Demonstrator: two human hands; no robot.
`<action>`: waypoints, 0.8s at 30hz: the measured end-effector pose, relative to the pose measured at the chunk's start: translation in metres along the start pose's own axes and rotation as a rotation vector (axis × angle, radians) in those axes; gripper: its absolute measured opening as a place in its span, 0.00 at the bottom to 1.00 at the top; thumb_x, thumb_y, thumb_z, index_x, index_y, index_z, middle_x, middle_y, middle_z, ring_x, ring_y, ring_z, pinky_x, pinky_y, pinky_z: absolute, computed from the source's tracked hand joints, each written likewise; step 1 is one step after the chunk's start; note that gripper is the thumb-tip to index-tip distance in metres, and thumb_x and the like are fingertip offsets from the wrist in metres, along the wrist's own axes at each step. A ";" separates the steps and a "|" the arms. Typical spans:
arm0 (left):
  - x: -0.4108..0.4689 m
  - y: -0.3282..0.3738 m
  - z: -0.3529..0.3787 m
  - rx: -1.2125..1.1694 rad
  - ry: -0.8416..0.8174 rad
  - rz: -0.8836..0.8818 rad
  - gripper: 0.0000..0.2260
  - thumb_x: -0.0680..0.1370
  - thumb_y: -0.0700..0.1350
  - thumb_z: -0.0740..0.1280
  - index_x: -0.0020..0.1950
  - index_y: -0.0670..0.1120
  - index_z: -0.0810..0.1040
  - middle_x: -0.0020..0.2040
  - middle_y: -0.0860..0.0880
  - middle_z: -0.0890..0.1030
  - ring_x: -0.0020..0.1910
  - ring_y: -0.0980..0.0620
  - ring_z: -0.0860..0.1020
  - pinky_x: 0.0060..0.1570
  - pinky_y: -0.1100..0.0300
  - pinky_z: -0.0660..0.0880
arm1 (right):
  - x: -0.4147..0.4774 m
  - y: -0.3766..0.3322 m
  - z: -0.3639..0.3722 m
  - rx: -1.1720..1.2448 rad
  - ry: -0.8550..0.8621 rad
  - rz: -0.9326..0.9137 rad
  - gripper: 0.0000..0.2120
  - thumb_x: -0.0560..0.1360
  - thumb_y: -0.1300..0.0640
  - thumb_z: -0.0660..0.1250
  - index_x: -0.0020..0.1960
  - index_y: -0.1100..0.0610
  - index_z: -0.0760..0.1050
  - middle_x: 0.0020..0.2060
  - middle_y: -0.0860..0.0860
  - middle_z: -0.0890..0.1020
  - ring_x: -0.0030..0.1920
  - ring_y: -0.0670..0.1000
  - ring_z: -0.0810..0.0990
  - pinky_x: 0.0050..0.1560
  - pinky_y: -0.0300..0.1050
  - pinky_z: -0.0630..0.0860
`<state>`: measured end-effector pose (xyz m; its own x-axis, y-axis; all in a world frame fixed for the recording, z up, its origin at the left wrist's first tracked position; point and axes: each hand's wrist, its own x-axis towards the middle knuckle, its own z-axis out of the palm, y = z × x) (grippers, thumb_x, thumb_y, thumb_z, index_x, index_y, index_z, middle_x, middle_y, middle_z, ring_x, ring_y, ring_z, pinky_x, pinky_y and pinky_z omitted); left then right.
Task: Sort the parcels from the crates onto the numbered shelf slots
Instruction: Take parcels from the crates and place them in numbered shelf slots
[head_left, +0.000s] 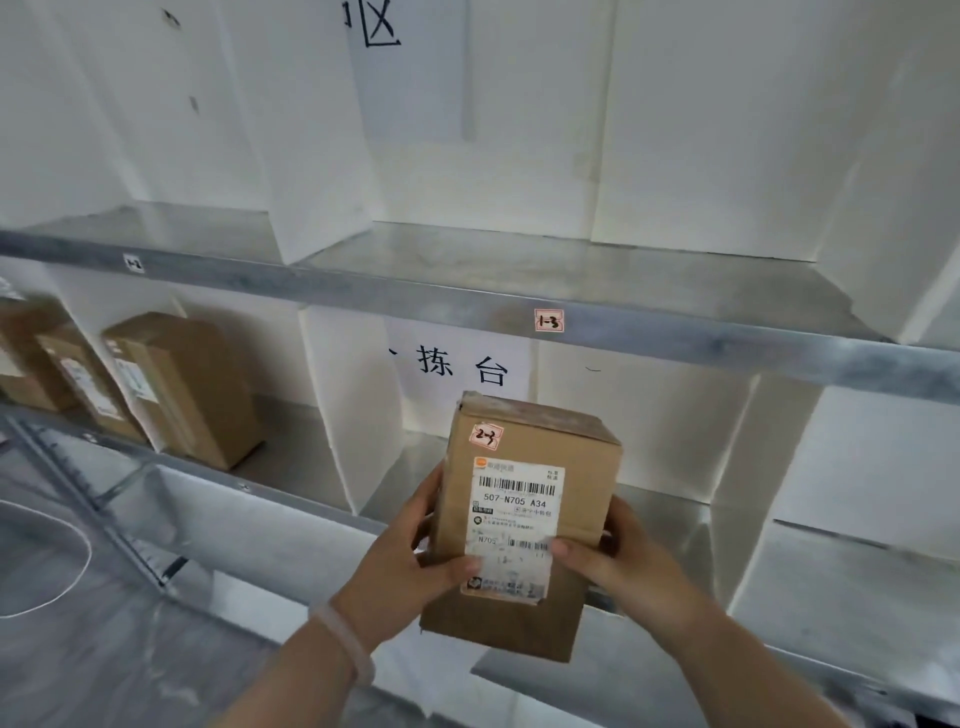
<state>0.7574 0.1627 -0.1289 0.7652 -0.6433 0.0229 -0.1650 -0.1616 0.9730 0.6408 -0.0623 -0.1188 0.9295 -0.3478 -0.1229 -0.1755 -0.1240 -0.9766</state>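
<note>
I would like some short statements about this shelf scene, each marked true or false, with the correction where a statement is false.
1. The left hand and the right hand both grip the cardboard parcel. True.
2. The pink sticker on that parcel reads 1-3. False: it appears to read 2-3; 1-3 is on the shelf-edge label.
3. The parcel rests on the upper shelf. False: it is held in the air, below that shelf.
4. Brown parcels stand in the lower slot on the left. True.
5. A pale bracelet is on the right wrist. False: it is on the left wrist.
</note>
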 end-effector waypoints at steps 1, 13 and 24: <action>0.004 -0.002 -0.004 -0.007 -0.006 0.009 0.39 0.73 0.41 0.76 0.75 0.64 0.59 0.64 0.65 0.77 0.65 0.63 0.74 0.53 0.59 0.80 | 0.006 0.000 0.002 0.002 0.000 0.003 0.40 0.61 0.40 0.81 0.68 0.42 0.68 0.58 0.42 0.82 0.58 0.46 0.81 0.50 0.47 0.82; 0.044 -0.039 -0.058 0.123 0.115 -0.013 0.32 0.69 0.55 0.73 0.68 0.68 0.62 0.63 0.77 0.66 0.65 0.68 0.68 0.69 0.60 0.65 | 0.087 -0.001 0.051 -0.124 0.151 0.001 0.40 0.60 0.42 0.80 0.64 0.39 0.61 0.55 0.34 0.74 0.53 0.38 0.76 0.44 0.31 0.74; 0.035 -0.093 -0.122 0.245 0.068 -0.128 0.33 0.73 0.52 0.76 0.70 0.69 0.60 0.66 0.69 0.64 0.68 0.60 0.67 0.65 0.61 0.66 | 0.145 0.036 0.114 -0.092 0.229 0.003 0.40 0.64 0.60 0.82 0.64 0.43 0.61 0.56 0.37 0.74 0.54 0.40 0.76 0.42 0.32 0.79</action>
<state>0.8750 0.2465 -0.1910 0.8282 -0.5556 -0.0737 -0.2033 -0.4202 0.8844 0.8064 -0.0110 -0.1924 0.8329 -0.5487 -0.0727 -0.2170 -0.2030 -0.9548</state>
